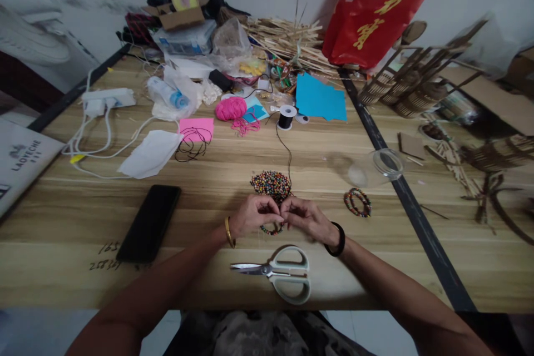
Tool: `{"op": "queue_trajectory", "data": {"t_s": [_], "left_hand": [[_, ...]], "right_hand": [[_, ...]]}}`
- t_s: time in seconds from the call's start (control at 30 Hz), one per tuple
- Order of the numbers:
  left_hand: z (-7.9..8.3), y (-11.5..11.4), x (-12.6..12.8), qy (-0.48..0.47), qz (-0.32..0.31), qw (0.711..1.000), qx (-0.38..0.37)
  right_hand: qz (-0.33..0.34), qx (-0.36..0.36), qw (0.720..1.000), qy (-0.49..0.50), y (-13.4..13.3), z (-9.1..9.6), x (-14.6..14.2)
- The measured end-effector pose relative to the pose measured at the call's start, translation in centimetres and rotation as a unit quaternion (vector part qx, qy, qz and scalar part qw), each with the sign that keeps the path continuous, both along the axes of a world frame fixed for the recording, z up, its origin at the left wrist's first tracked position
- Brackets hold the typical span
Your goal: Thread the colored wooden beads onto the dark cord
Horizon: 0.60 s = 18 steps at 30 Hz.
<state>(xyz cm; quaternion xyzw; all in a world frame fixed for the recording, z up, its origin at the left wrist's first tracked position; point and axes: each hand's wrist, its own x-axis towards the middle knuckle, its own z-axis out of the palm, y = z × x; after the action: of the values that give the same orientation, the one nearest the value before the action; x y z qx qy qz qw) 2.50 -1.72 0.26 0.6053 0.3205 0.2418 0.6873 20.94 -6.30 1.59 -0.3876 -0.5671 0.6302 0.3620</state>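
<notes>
My left hand [256,215] and my right hand [307,219] meet fingertip to fingertip, both closed in a pinch. From between them a short beaded cord [272,231] curves down, strung with small multicoloured beads; the exact grip point is hidden by my fingers. Just beyond lies a pile of loose beads [270,183]. A thin black cord [289,158] runs from a spool [286,118] down to the beads near my right fingers. Scissors [273,270] with pale handles lie on the near side, blades pointing left. A finished-looking bead bracelet [357,202] rests to the right.
A black phone [149,223] lies left of my hands. Beyond are white paper [151,154], a pink sheet [200,127], pink yarn [231,108] and blue paper [320,98]. A clear jar [377,167] lies at right, near wicker baskets [421,97]. A power strip [109,100] with cables sits at left.
</notes>
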Motion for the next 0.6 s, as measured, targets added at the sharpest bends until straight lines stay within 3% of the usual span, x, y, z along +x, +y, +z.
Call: {"op": "queue_trajectory", "data": {"t_s": [0.27, 0.6], "left_hand": [[0.17, 0.34, -0.15, -0.024, -0.038, 0.998, -0.039], [0.12, 0.02, 0.09, 0.006, -0.001, 0.999, -0.048]], "right_hand": [[0.028, 0.084, 0.99, -0.106, -0.35, 0.5, 0.12], [0.023, 0.27, 0.937, -0.22, -0.59, 0.65, 0.07]]}}
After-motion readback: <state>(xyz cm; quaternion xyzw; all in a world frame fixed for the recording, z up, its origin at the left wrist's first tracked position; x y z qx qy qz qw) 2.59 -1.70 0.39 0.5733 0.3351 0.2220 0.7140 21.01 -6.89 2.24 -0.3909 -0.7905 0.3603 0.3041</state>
